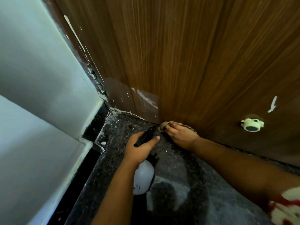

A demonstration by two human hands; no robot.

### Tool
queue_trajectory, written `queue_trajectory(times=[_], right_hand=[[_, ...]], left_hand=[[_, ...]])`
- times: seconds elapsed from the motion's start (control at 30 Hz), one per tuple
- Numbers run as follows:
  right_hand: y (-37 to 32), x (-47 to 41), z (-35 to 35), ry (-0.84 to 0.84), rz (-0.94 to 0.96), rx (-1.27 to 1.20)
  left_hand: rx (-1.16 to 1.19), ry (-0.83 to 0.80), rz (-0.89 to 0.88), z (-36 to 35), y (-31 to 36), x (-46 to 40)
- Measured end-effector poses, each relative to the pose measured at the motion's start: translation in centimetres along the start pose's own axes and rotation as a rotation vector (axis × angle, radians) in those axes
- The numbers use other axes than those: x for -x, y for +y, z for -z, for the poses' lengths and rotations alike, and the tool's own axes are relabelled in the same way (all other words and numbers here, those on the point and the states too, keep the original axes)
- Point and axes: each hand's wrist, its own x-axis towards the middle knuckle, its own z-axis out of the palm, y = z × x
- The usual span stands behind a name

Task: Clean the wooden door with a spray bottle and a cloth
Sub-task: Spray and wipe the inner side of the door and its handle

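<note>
wooden door rose just beyond both your hands | spray bottle hung gripped in your left hand | your right hand pressed the cloth on the door's bottom edge | step looked like wiping; next likely needs spraying leftward

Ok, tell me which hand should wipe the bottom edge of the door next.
The right hand: it already presses the cloth against the wooden door at its bottom edge. The left hand is occupied, gripping the spray bottle.
</note>
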Motion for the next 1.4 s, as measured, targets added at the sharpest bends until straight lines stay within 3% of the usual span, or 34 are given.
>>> queue_trajectory(times=[0.07,0.13,0.23,0.3,0.4,0.53,0.77,0.87,1.0,1.1,1.17,1.4], right_hand=[[2.1,-0.5,1.4,0.052,-0.001,-0.001],[4.7,-1.2,3.0,0.233,-0.063,0.093],[9.6,-2.2,5.9,0.571,-0.356,0.095],[12.0,-2.5,8.0,0.678,-0.594,0.094],[14.2,-1.9,10.8,0.798,-0.905,0.012],[15.5,-1.3,12.9,0.852,-1.109,-0.036],[15.7,-2.5,13.0,0.806,-1.131,-0.027],[15.6,-2.9,13.0,0.798,-1.129,-0.016],[15.5,-3.2,13.2,0.773,-1.157,-0.02],[15.5,-4.3,12.8,0.751,-1.101,0.014],[14.9,-6.1,11.9,0.71,-0.944,0.036],[6.0,-12.9,6.6,0.164,0.084,0.268]], left_hand=[[0.019,0.019,0.003,0.3,-0.1,-0.2],[0.048,0.026,0.013,0.9,-0.3,-0.4],[0.112,-0.055,0.023,2.3,0.1,-1.2],[0.118,-0.114,-0.026,3.2,0.5,-1.8],[0.165,0.001,-0.116,4.3,0.9,-2.9],[0.35,0.205,-0.116,5.9,1.3,-4.4],[0.134,0.173,-0.255,6.3,1.3,-5.5],[0.134,0.135,-0.22,6.9,1.3,-5.4],[0.214,0.244,-0.195,7.5,1.5,-5.3],[0.238,0.317,-0.146,8.3,2.6,-5.6],[0.274,0.308,-0.12,9.0,3.2,-5.7],[0.329,0.278,-0.123,10.6,3.2,-6.1]])
